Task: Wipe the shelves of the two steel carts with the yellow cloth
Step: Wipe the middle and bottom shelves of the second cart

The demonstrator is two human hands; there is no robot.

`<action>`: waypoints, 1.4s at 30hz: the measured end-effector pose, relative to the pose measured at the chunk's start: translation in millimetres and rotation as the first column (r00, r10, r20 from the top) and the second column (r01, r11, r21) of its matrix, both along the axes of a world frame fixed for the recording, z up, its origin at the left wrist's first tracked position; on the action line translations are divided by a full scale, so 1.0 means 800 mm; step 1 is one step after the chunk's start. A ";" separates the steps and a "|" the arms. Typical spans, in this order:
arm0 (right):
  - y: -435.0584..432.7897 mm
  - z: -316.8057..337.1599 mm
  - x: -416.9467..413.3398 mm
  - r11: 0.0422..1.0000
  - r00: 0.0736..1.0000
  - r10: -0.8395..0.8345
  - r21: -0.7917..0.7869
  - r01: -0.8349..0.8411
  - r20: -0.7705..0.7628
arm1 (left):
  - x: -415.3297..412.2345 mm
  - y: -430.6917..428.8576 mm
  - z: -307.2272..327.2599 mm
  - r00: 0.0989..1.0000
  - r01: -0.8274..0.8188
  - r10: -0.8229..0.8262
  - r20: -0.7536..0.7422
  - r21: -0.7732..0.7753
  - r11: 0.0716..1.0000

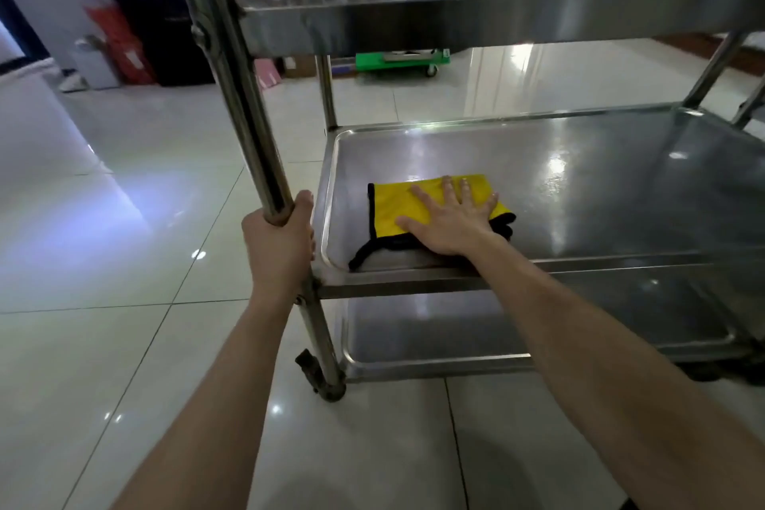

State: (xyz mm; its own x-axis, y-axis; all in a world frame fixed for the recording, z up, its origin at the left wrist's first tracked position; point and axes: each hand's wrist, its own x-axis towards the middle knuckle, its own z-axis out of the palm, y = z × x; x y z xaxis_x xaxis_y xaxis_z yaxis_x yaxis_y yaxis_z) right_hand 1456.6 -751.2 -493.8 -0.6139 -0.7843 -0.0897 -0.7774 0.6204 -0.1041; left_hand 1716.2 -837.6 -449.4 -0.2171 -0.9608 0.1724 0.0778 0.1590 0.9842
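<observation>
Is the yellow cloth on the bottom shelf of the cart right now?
No, the yellow cloth lies on the middle shelf, pressed flat under the right hand.

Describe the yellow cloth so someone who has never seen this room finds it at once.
Start at the steel cart on the right and go to its middle shelf. Near that shelf's front left corner lies the yellow cloth, under the flat right hand. Its bright yellow face and black edging set it apart from the grey steel around it.
</observation>
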 end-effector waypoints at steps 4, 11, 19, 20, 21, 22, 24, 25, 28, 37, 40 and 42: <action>-0.073 0.006 -0.032 1.000 1.000 -0.009 0.018 0.008 0.023 | -0.003 0.001 -0.003 0.999 -0.045 0.045 -0.016 -0.033 0.998; -0.207 0.017 0.007 0.995 0.996 0.089 0.041 -0.090 0.031 | -0.008 -0.002 -0.003 0.995 -0.096 0.095 -0.037 -0.043 0.994; -0.105 0.001 0.103 0.965 0.964 0.262 -0.016 -0.262 0.032 | -0.006 0.001 0.005 0.994 -0.110 0.109 -0.025 -0.013 0.994; -0.083 0.000 0.112 0.958 0.957 0.287 -0.010 -0.287 0.041 | -0.006 0.003 0.007 0.994 -0.109 0.109 -0.027 -0.007 0.994; -0.064 -0.001 0.117 0.953 0.952 0.302 -0.004 -0.302 0.052 | -0.006 0.005 0.010 0.993 -0.110 0.110 -0.032 -0.001 0.994; -0.046 -0.001 0.118 0.951 0.948 0.310 -0.005 -0.310 0.067 | -0.006 0.007 0.012 0.993 -0.113 0.113 -0.031 0.002 0.994; -0.013 0.002 0.111 0.949 0.944 0.315 -0.028 -0.313 0.097 | -0.005 0.008 0.013 0.992 -0.128 0.128 -0.019 -0.003 0.992; 0.003 0.002 0.102 0.951 0.946 0.310 -0.043 -0.308 0.097 | -0.005 0.009 0.014 0.991 -0.132 0.132 -0.019 -0.003 0.991; 0.048 -0.001 0.052 0.968 0.965 0.251 -0.038 -0.249 0.076 | -0.002 0.008 0.013 0.990 -0.141 0.141 0.004 -0.020 0.990; 0.103 0.007 -0.128 0.997 0.994 -0.078 0.014 0.077 0.074 | -0.003 0.002 0.001 0.978 -0.203 0.205 0.036 -0.054 0.978; 0.054 0.010 -0.143 0.990 0.988 -0.138 0.013 0.138 0.066 | -0.006 0.001 -0.006 0.972 -0.234 0.235 0.013 -0.070 0.970; 0.007 0.012 -0.141 0.990 0.989 -0.135 0.042 0.132 0.062 | -0.009 0.000 -0.011 0.964 -0.267 0.267 -0.008 -0.073 0.961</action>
State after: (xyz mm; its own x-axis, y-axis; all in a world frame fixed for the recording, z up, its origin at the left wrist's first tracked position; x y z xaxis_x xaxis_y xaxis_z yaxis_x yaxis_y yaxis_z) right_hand 1344.1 -745.7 -484.5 -0.7049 -0.6909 -0.1605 -0.6796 0.7227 -0.1261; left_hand 1709.4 -837.9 -458.1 0.0449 -0.9688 0.2439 0.0213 0.2450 0.9693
